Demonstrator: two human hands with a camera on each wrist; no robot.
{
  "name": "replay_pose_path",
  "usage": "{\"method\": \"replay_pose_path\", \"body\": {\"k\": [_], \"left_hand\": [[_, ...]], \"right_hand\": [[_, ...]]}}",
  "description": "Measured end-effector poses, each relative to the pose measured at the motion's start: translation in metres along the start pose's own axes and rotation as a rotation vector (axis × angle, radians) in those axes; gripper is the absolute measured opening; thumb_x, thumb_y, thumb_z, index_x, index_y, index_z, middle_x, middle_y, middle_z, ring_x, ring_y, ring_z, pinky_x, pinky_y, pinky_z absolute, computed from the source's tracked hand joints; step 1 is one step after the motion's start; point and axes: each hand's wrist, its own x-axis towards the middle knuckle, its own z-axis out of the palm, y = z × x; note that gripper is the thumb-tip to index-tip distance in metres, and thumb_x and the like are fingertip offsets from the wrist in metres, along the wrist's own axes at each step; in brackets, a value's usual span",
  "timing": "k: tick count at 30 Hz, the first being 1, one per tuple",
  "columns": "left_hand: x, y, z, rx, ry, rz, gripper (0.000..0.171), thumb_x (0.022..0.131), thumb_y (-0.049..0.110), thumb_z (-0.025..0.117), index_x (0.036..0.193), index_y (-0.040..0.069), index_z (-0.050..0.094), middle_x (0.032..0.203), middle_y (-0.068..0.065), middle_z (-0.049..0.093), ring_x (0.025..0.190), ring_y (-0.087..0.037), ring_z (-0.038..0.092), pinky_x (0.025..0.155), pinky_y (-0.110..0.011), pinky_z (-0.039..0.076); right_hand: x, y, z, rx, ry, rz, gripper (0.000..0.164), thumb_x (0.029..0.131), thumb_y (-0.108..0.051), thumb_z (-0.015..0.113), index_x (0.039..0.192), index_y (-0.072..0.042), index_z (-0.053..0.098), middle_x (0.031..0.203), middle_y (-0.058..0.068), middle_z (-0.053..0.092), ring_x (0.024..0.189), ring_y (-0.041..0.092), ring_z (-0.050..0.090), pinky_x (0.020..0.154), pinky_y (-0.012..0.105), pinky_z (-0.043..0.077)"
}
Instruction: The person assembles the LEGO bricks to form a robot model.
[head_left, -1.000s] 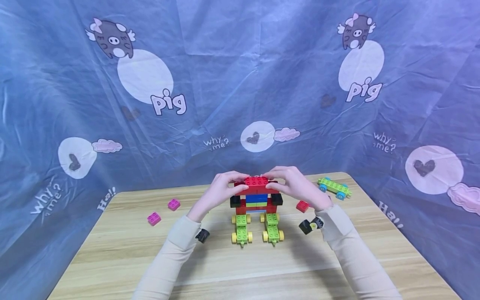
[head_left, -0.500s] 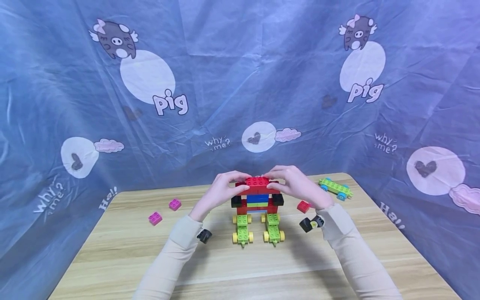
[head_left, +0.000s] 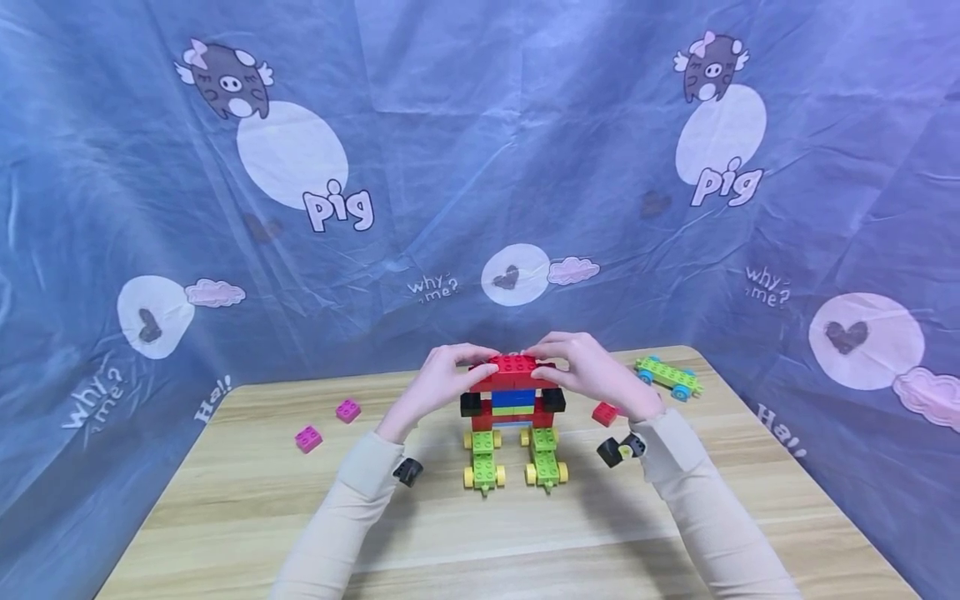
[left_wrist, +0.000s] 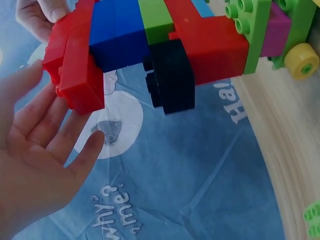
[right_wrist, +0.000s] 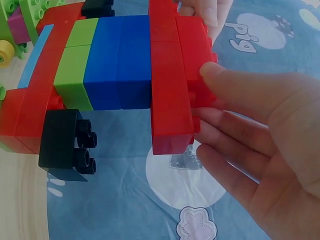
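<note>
Unmoved: left fingers [left_wrist: 90, 152], right fingers [right_wrist: 227, 172], part-curled, pinching red bricks [head_left: 513, 364]; backdrop [head_left: 435, 192] reads "pig," "why me?"

High head view, close wrist views

Long cream sleeves [head_left: 335, 521] with wide cuffs [head_left: 369, 468], small black wrist cameras [head_left: 407, 472], the right one yellow-spotted.

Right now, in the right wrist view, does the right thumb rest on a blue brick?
No: the right hand has its thumb on an outer red brick, another red brick separating that from the blue bricks.
</note>
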Motion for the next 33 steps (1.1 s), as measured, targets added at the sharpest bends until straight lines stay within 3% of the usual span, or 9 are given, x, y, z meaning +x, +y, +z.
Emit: {"method": "replay_pose_path", "body": {"k": [5,15,26,33], "left_hand": [[0.0009,0.0001,-0.0020,-0.055,-0.017,-0.048,0.029,0.082,0.035,0.071,0.109,0.023,0.070,0.107,0.004,0.072,0.100,-0.011,0.067,0.091,-0.035,0.054],[0.0041,0.0039,-0.0041,-0.073,-0.036,-0.028,0.031,0.081,0.029,0.073,0.110,0.019,0.070,0.106,-0.002,0.072,0.097,-0.014,0.068,0.091,-0.041,0.053],[0.0038,0.0045,-0.0033,-0.084,-0.045,-0.056,0.030,0.081,0.029,0.072,0.110,0.021,0.070,0.107,0.000,0.072,0.098,-0.013,0.068,0.091,-0.037,0.053],[0.0016,0.0059,-0.0034,-0.082,-0.039,-0.063,0.030,0.081,0.028,0.073,0.110,0.020,0.070,0.106,-0.001,0.072,0.096,-0.013,0.068,0.092,-0.038,0.053]], "right_hand": [[-0.0002,0.0004,0.0008,0.009,0.000,0.002,0.036,0.082,-0.024,0.072,0.116,-0.014,0.067,0.103,-0.001,0.069,0.088,0.011,0.065,0.072,0.021,0.056],[0.0009,0.0003,-0.0001,-0.002,0.013,-0.005,0.035,0.082,-0.024,0.072,0.115,-0.013,0.068,0.102,0.000,0.069,0.085,0.010,0.064,0.069,0.021,0.055],[0.0022,0.0024,-0.0011,-0.009,0.005,-0.040,0.034,0.083,-0.024,0.071,0.115,-0.013,0.067,0.102,-0.001,0.069,0.086,0.010,0.065,0.071,0.022,0.056],[0.0017,0.0007,0.0009,-0.017,0.009,-0.004,0.034,0.082,-0.025,0.071,0.114,-0.014,0.068,0.102,0.000,0.069,0.088,0.011,0.065,0.073,0.024,0.057]]}}
